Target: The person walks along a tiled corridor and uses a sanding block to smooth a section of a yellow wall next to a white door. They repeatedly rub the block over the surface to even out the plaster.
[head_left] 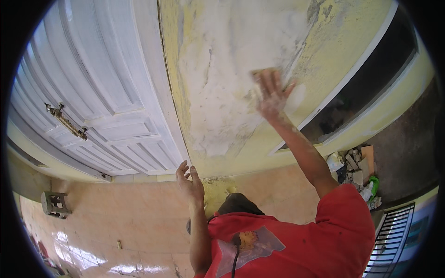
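Note:
My right hand (pixel 271 94) is pressed against the patchy wall (pixel 222 60), dusted white and a little blurred. Under its fingertips shows the edge of a small brownish piece (pixel 255 73) that looks like sandpaper; most of it is hidden by the fingers. Whitish filler covers much of the wall over yellow paint, with grey, rough patches near the top. My left hand (pixel 190 181) is raised beside the lower corner of the white door frame (pixel 160 92). Its fingers are loosely bent and apart, with nothing in them.
A white panelled door (pixel 102 83) with an ornate metal handle (pixel 67 121) stands at left. To the right is a dark window (pixel 361 83). A small stool (pixel 55 204) sits on the tiled floor (pixel 130 213). Rubble and bags (pixel 354 171) lie at right.

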Demonstrator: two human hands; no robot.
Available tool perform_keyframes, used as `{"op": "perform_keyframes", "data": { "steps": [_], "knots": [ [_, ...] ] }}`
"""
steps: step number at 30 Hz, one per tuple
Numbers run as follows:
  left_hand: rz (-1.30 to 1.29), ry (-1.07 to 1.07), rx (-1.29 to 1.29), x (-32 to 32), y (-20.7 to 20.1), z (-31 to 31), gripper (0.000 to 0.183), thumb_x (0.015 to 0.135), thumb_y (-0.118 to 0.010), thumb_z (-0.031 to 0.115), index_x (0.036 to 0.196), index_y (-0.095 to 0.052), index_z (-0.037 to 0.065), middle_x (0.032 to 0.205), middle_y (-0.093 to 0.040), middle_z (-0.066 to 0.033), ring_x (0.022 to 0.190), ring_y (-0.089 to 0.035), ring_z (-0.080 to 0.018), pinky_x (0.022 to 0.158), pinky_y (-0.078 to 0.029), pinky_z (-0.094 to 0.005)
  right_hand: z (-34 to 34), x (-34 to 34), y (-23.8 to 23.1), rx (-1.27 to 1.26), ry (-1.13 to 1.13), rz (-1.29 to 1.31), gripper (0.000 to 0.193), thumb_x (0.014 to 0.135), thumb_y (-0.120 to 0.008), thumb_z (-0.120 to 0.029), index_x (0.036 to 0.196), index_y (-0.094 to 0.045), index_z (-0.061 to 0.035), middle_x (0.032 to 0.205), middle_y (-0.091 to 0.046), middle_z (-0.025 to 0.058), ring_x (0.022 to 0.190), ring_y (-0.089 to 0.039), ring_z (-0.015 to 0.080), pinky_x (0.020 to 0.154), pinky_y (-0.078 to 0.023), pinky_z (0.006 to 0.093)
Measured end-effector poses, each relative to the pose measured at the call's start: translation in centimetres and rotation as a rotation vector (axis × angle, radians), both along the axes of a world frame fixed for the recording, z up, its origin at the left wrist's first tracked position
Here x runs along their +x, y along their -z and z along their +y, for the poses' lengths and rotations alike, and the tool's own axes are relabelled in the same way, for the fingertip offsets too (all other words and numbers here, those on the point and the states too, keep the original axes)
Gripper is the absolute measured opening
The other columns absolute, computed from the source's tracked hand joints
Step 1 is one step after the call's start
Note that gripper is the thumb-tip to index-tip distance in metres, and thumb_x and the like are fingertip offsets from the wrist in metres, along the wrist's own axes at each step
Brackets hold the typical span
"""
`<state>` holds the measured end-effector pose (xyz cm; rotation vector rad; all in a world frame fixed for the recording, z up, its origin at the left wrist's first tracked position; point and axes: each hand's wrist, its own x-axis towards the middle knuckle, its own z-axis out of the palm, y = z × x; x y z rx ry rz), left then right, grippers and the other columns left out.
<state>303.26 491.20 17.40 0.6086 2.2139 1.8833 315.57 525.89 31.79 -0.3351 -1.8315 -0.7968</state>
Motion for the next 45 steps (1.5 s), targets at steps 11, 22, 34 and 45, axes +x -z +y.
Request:
{"op": "perform_keyframes", "data": {
  "steps": [11,22,34,45],
  "knots": [
    [-0.055,-0.047,0.111,6.9,-1.2,6.1,0.038,0.101,-0.067,0.013,0.137,-0.061,0.000,0.130,-0.066,-0.0175,0.116,-0.067,-0.0299,0.095,-0.056,-0.0417,-3.5,-1.6,1.4,0.455,0.378,-0.442,0.060,0.113,-0.025,-0.044,0.171,-0.018,-0.0300,0.178,-0.014,-0.0112,0.162,-0.015,0.0074,0.132,0.000,0.0550],
    [-0.103,-0.205,0.153,11.8,0.8,7.0,0.038,0.103,-0.065,0.014,0.137,-0.060,-0.002,0.131,-0.066,-0.0176,0.116,-0.068,-0.0296,0.095,-0.057,-0.0409,-4.5,-1.1,1.1,0.244,0.048,-0.724,0.075,0.101,-0.051,-0.032,0.171,-0.022,-0.0310,0.178,-0.016,-0.0106,0.163,-0.016,0.0095,0.122,-0.005,0.0769],
    [-0.059,-0.276,0.188,13.3,1.9,4.3,0.040,0.102,-0.065,0.013,0.139,-0.058,0.000,0.134,-0.062,-0.0175,0.116,-0.065,-0.0298,0.094,-0.055,-0.0409,-2.2,0.2,3.5,0.361,-0.153,-0.959,0.074,0.098,-0.055,-0.027,0.168,-0.033,-0.0179,0.175,-0.027,-0.0033,0.163,-0.017,0.0134,0.125,-0.018,0.0660],
    [-0.166,-0.320,0.195,11.9,3.8,2.1,0.042,0.101,-0.065,0.011,0.140,-0.057,-0.001,0.136,-0.061,-0.0177,0.116,-0.065,-0.0294,0.093,-0.056,-0.0403,-3.1,-1.5,-2.2,0.386,-0.151,-0.777,0.066,0.102,-0.051,-0.027,0.167,-0.037,-0.0273,0.177,-0.023,-0.0079,0.163,-0.013,0.0084,0.124,-0.001,0.0744]
  ]
}}
